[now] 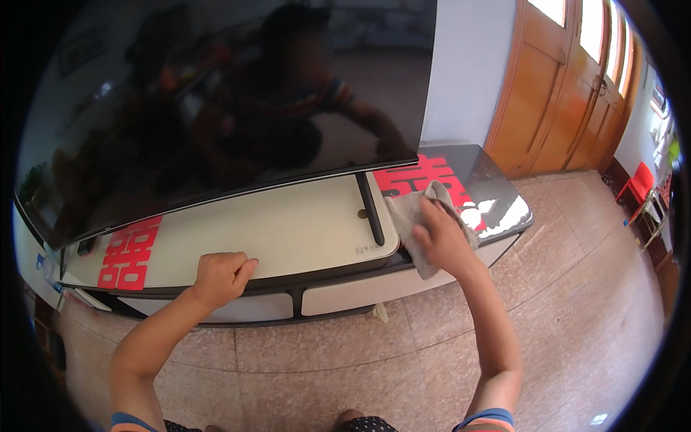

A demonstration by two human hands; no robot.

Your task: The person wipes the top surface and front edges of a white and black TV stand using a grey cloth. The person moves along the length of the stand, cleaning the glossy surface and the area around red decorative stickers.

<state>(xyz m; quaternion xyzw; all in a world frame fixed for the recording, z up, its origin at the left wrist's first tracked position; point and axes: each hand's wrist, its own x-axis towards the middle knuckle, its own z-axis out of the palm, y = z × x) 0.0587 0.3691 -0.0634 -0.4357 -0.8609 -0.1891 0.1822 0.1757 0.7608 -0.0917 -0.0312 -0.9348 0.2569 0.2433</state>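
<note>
Under my right hand (442,237) is a grey cloth (405,213), bunched on the dark glossy right end of a low TV cabinet (491,178). My fingers press and hold the cloth, and one corner hangs past the front edge. Part of a red double-happiness paper cutout (421,171) shows behind the cloth. My left hand (224,275) is curled into a fist at the front edge of the cream cabinet top (280,216), with nothing visible in it. Another red cutout (129,254) lies on the left part of the top.
A large dark television (243,108) stands over the cabinet, a black support foot (370,210) on the cream top. Wooden doors (556,92) are at the back right. A red chair (639,183) stands at the far right. A plastic bottle (48,272) is at the left end.
</note>
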